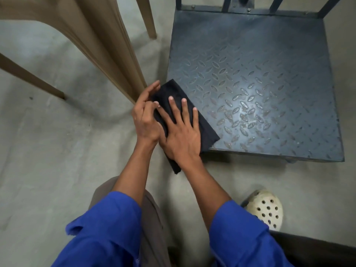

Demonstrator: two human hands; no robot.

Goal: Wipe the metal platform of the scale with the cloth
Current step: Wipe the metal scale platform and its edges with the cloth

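Observation:
The scale's metal platform (256,78) is dark blue-grey checker plate, worn shiny near its front middle, and sits low on the concrete floor. A folded black cloth (207,130) is held over the platform's near left corner. My right hand (179,132) lies flat on top of the cloth with fingers spread. My left hand (145,114) grips the cloth's left edge between thumb and fingers. Part of the cloth hangs down past the platform's front edge, under my right wrist.
Stacked tan plastic chairs (107,45) stand just left of the platform, one leg close to my left hand. The scale's upright metal frame (248,8) rises at the far edge. My perforated cream shoe (266,209) rests on the floor at the lower right.

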